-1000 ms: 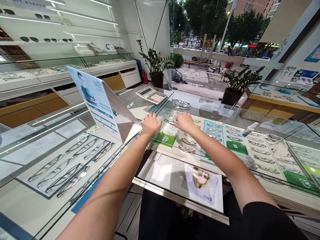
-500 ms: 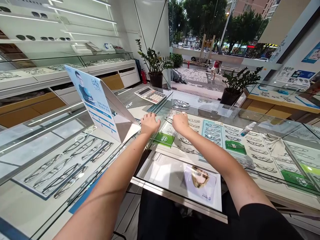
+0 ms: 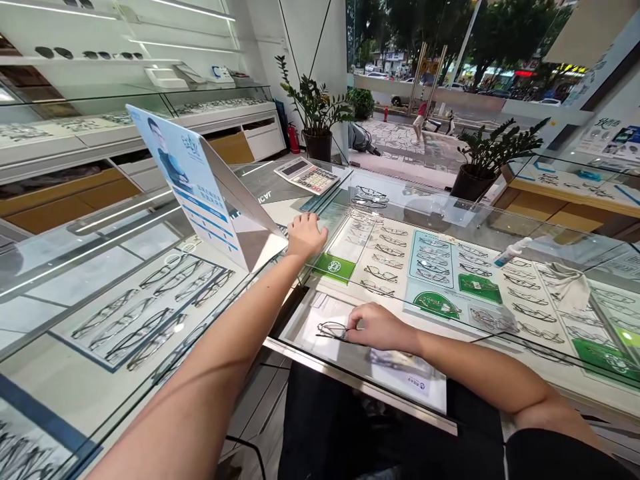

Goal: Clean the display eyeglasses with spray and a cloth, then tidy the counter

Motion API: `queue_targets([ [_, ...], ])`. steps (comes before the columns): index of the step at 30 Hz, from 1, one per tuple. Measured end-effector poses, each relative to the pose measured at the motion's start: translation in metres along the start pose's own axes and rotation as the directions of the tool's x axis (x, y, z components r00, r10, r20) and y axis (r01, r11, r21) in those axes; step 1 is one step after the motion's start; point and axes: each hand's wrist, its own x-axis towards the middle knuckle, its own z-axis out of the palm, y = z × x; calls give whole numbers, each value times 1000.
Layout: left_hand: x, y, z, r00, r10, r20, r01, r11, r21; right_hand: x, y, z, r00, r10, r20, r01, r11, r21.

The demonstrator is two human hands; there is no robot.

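Over the near white tray (image 3: 320,307), my right hand (image 3: 383,327) is closed on a pair of dark-framed eyeglasses (image 3: 330,329). Its thumb and fingers pinch one side of the frame, and the lenses point left. A printed card (image 3: 417,380) with lilac edges lies in the tray, partly hidden under my right forearm. Farther off, my left hand (image 3: 306,237) rests on the glass counter, fingers apart and slightly bent, with nothing visible in it. It lies between a folded standing sign (image 3: 193,183) and a row of eyeglasses (image 3: 390,250) in the display case.
A calculator (image 3: 307,177) lies on the glass beyond my left hand. At the right stands a tilted spray bottle (image 3: 513,252) near a crumpled cloth (image 3: 567,287). Eyeglasses on a framed tray (image 3: 113,363) fill the left case. Potted plants (image 3: 317,143) stand by the window.
My right hand has come back toward me from the far part of the case, bringing the eyeglasses over the near tray. The left hand has stayed on the glass; the view has shifted slightly.
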Motion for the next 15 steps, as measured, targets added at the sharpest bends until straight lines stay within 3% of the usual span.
queue_targets([
  [2,0,0,1,1000,0,-4,0,1000,-4,19,27,10,998,69,6,-69,998,-3],
  [5,0,0,0,1000,-5,-4,5,1000,-12,58,52,12,990,105,-96,-121,978,-168],
  [8,-1,1,-1,1000,-6,1,6,1000,-17,96,61,7,976,82,-201,-145,936,-321],
  [15,-2,2,-2,1000,-6,-2,6,1000,-17,174,66,1,955,45,-292,-175,884,-433],
])
